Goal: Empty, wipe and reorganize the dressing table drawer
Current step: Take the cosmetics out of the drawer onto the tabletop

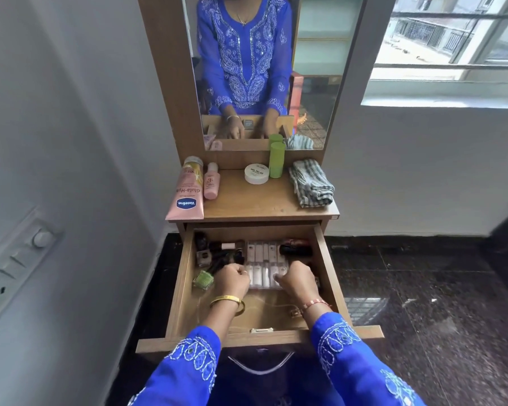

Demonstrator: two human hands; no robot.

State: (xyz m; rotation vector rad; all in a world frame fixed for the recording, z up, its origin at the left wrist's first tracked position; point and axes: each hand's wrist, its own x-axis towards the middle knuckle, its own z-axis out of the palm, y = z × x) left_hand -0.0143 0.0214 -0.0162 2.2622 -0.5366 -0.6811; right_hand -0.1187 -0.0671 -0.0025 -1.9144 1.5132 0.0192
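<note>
Now I am watching both hands, left [233, 278] & right [296, 278], gripping the clear organizer [263, 266] in the drawer [330, 276]; lifting it tilted, the lipsticks are maybe spilling.

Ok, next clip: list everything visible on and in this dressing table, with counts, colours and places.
Pink Vaseline lotion tube: one, tabletop left edge.
Small pink bottle: one, beside the tube.
Round white cream jar: one, tabletop rear.
Green cylindrical bottle: one, upright by the jar.
Grey checked folded cloth: one, tabletop right.
Open wooden drawer: one, pulled out.
Clear organiser of pale tubes: one, drawer middle.
Green nail polish bottle: one, drawer left.
Dark small cosmetics: several, drawer rear left.
Left hand, right hand: curled at the organiser's ends.
</note>
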